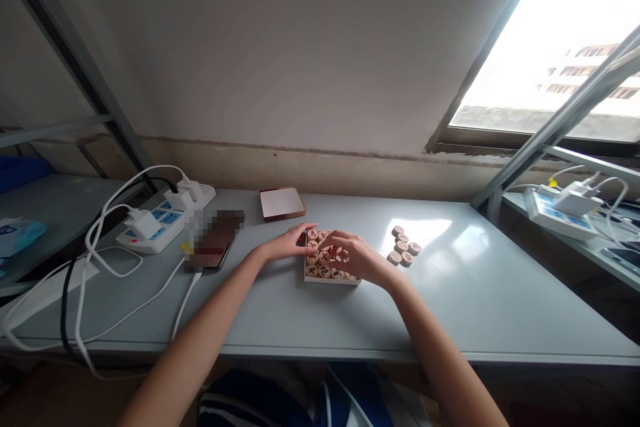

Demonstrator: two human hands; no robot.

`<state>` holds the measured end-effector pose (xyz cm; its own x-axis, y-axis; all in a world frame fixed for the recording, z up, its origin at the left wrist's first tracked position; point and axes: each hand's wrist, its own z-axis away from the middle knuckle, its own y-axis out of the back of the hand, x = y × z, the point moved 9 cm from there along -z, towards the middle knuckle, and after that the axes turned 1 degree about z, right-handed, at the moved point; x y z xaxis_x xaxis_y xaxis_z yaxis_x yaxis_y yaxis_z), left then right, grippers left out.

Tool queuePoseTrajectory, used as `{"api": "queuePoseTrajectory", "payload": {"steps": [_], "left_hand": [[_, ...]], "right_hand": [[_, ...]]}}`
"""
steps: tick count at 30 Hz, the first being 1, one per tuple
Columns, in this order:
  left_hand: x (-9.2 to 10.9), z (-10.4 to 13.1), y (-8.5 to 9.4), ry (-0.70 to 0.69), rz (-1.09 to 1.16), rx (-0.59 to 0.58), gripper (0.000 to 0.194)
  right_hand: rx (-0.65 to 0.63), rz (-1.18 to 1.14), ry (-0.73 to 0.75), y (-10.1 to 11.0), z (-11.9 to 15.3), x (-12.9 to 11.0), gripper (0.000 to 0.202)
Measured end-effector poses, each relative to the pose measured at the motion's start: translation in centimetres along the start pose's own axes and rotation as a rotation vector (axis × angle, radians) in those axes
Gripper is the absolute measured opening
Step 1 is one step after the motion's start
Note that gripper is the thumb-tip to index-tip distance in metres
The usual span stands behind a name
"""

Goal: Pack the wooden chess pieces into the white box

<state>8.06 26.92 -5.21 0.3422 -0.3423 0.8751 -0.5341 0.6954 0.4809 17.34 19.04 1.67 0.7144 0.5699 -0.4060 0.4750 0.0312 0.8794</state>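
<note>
Just left of the desk's middle line sits a shallow box (pixel 333 281) holding rows of round wooden Chinese chess pieces (pixel 325 271) with red and black characters. At the box's left side is my left hand (pixel 287 244), its fingers stretched along the far corner and its thumb apart, touching the edge. My right hand (pixel 359 257) arches over the right part of the box, fingers bent and apart from the thumb, with red-marked pieces showing through the gap. It covers several pieces. More loose chess pieces (pixel 401 246) lie to the right of the box.
Behind the box lies its lid (pixel 283 203), light inside up. A phone (pixel 220 243), partly blurred, rests at the left beside a power strip (pixel 170 217) with white chargers and cables. Another power strip (pixel 563 213) is at far right. The desk (pixel 480 307) meets the wall at the back.
</note>
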Motion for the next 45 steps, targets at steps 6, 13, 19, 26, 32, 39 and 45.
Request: {"api": "queuePoseTrajectory", "payload": {"steps": [6, 13, 19, 26, 32, 39, 45], "left_hand": [[-0.1, -0.1, 0.0, -0.003, -0.01, 0.006, 0.075], [-0.1, -0.1, 0.0, 0.001, -0.023, 0.012, 0.073], [0.2, 0.0, -0.2, 0.015, -0.014, 0.01, 0.07], [0.4, -0.1, -0.3, 0.0, 0.026, 0.016, 0.068], [0.1, -0.2, -0.1, 0.003, -0.006, 0.03, 0.069], [-0.3, -0.2, -0.1, -0.002, -0.004, 0.012, 0.069], [-0.2, -0.2, 0.1, -0.035, -0.047, 0.024, 0.067]], "right_hand": [[0.073, 0.124, -0.076, 1.5, 0.1, 1.0, 0.027], [0.029, 0.554, -0.668, 3.7, 4.6, 10.7, 0.028], [-0.027, 0.375, -0.816, 5.6, 8.6, 14.6, 0.037], [-0.187, 0.254, -0.64, 5.3, 9.1, 13.0, 0.035], [-0.2, 0.333, -0.709, 4.7, 8.6, 13.6, 0.019], [0.053, 0.126, -0.487, 5.2, 5.0, 9.9, 0.023], [-0.099, -0.001, -0.247, 0.7, 1.4, 3.3, 0.023]]}}
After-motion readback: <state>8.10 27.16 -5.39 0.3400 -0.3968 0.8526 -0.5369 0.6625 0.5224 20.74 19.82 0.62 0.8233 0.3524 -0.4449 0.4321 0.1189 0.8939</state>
